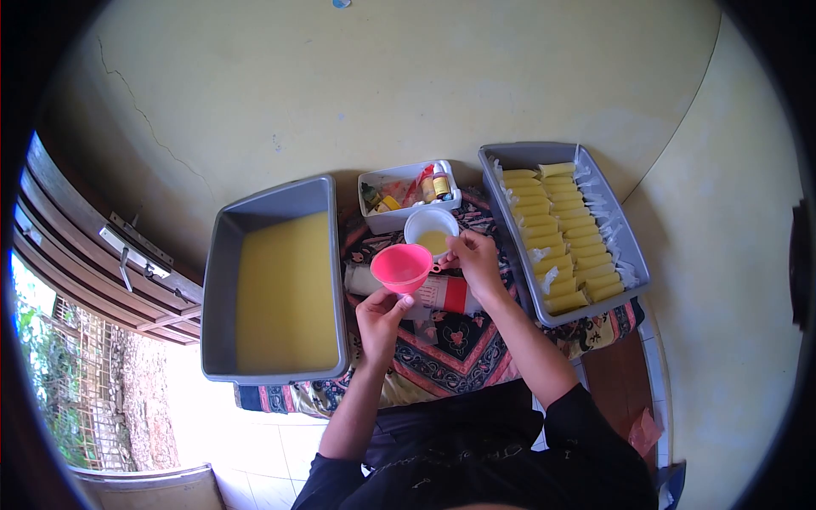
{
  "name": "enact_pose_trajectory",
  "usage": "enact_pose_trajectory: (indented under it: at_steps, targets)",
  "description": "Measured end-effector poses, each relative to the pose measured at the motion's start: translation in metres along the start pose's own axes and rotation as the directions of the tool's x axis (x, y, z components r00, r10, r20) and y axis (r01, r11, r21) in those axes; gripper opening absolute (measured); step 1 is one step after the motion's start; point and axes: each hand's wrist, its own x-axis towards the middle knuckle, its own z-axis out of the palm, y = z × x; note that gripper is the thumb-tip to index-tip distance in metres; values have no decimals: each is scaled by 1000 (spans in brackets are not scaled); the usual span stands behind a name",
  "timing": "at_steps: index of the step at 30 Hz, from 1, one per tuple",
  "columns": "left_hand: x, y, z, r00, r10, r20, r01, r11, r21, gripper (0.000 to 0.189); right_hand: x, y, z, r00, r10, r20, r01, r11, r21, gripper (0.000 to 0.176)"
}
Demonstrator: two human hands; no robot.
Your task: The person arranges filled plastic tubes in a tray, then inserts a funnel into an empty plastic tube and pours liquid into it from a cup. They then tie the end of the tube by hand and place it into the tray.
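Gripping: L hand (pixel 382 313) curls shut under pink funnel (pixel 401 267), a smooth plastic cone; R hand (pixel 476 262) pinches its rim tab. Funnel is just beside round white cup (pixel 432 229) of yellow liquid, btwn grey tub (pixel 223 255) & packet tray (pixel 523 157).

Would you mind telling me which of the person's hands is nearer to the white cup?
Right. The right hand is just beside the white cup; the left hand is farther off, below the pink funnel.
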Motion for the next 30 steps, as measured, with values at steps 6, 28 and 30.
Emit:
enact_pose_trajectory:
  at_steps: [6, 28, 30]
  targets:
    - [-2, 5, 9, 998, -23, 53, 23, 1000, -13, 22, -11, -48, 11, 959, -283, -1, 281, 951, -132, 22]
    - [11, 65, 51, 983, 74, 169, -72, 997, -18, 24, -30, -148, 37, 734, -662, 151, 673, 677, -299, 30]
    - [10, 65, 52, 983, 78, 168, -75, 997, -26, 23, -29, -147, 35, 718, -677, 161, 687, 653, -318, 29]
